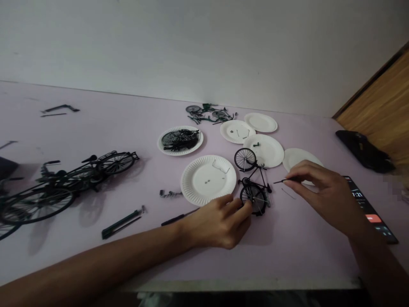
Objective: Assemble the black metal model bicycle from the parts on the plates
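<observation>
Here we are: our left hand [220, 221] is closed at the fingertips on the small black model bicycle [254, 192] with thin-spoked wheels, just right of our landmark, the large white round plate [204, 170] with a fluted rim. Farther right of that plate, our right hand [322, 194] pinches a thin dark rod-like tool [279, 182] between thumb and finger, almost no gap, its tip pointing towards the bicycle yet apart from it. The bicycle lies directly between our two grips, its lower wheel against our left fingers. On the landmark plate we see a fine bent wire [220, 165]; beyond it, to the left, a smaller white ribbed plate [162, 147] carries tangled black spoked parts [179, 138].
</observation>
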`<state>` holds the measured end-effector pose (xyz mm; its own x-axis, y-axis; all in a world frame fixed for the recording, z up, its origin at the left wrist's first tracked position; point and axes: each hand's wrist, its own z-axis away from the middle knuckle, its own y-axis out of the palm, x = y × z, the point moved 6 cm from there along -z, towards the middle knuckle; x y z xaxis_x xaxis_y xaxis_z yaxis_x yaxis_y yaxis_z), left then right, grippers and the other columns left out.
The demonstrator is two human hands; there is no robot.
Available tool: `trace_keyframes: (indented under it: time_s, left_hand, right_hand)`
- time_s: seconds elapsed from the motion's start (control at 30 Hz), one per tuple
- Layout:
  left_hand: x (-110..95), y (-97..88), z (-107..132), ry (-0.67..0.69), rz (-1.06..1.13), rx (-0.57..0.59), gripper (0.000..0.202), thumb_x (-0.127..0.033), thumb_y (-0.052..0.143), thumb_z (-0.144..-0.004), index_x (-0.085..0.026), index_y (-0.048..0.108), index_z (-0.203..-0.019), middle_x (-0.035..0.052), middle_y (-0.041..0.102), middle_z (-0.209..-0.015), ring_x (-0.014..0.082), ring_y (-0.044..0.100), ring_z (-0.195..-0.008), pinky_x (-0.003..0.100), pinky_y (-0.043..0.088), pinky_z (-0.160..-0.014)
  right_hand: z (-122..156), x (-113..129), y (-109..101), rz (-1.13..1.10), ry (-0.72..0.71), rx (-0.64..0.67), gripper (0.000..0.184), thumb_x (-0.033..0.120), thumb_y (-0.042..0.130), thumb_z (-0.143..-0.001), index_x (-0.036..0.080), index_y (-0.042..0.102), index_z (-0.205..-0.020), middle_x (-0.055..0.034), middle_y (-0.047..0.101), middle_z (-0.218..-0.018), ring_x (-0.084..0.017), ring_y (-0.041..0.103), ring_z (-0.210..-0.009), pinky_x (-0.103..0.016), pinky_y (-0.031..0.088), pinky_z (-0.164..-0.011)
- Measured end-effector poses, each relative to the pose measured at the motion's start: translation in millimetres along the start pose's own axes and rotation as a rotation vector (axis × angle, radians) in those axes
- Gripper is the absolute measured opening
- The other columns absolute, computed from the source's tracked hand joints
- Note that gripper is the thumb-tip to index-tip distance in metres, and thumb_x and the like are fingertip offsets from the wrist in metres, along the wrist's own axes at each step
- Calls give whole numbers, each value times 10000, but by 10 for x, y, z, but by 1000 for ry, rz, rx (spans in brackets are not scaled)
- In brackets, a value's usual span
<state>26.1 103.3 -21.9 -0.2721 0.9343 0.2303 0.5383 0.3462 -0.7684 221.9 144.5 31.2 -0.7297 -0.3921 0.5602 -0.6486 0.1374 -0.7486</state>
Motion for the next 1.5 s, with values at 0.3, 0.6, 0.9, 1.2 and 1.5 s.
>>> trace_keyframes:
  time_s: [0.3, 0.6, 0.9, 1.2, 1.5]
  left_hand:
    - [8, -13, -4, 0, -25, 11, 195, -43, 546, -892, -93, 660, -743, 116, 694, -896, 136, 557, -599, 277, 469, -493]
    - [-3, -29, -7, 19, -29, 25, 176, -43, 540, -894, -75, 662, -772, 131, 687, -915, 137, 572, -599, 274, 468, -468]
    - [-2, -5, -5, 9, -35, 34, 195, -44, 518, -903, -84, 664, -780, 112, 687, -907, 131, 564, -603, 272, 473, -471]
    - [-9, 0, 9, 37, -55, 29, 144, -43, 550, -887, -73, 675, -821, 124, 694, -913, 135, 585, -623, 264, 472, -476]
    - [-7, 20, 16, 32, -51, 42, 119, -42, 564, -882, -72, 653, -808, 96, 668, -856, 125, 555, -587, 263, 425, -451]
  right_hand:
    - [89, 234, 325, -275, -149, 11, 89, 168, 716, -860, 241, 698, -910, 6, 753, -853, -153, 707, -797, -271, 557, -732]
    - [66, 239, 402, -204, -182, 44, 93, 162, 701, -865, 238, 687, -916, -5, 756, -846, -169, 713, -767, -285, 575, -696]
    - [208, 322, 475, -15, -480, -65, 313, 108, 689, -879, 248, 613, -1148, -10, 758, -925, -166, 725, -812, -285, 610, -753]
    - [165, 310, 474, -96, -405, 104, 242, 160, 589, -952, 270, 666, -1154, -3, 779, -1027, -187, 751, -899, -301, 624, -798]
    - [213, 302, 509, -1, -549, -10, 534, 109, 615, -929, 260, 482, -1424, -44, 767, -1045, -195, 749, -881, -326, 638, -778]
